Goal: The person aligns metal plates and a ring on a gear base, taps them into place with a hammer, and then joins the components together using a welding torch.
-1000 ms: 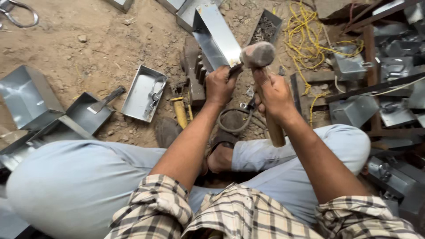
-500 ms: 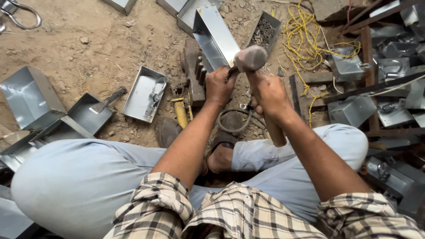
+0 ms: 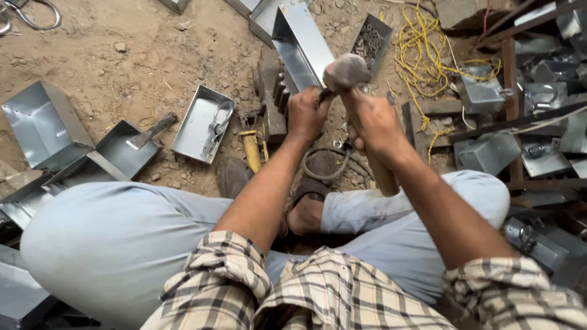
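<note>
Right hand point(image 3: 373, 122) grips a wooden-handled hammer point(image 3: 345, 70), head raised at upper centre; left hand point(image 3: 306, 113) is closed on a small tool, pressing against the folded sheet-metal box point(image 3: 302, 40) above it.

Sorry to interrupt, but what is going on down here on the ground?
A person sits on the dirt floor working sheet metal. The right hand grips a wooden-handled hammer, its head raised just above the work. The left hand pinches something small, hidden by the fingers, against the edge of a long open metal box that leans on a notched block. Other metal boxes, a tray with hardware and yellow wire lie around.
</note>
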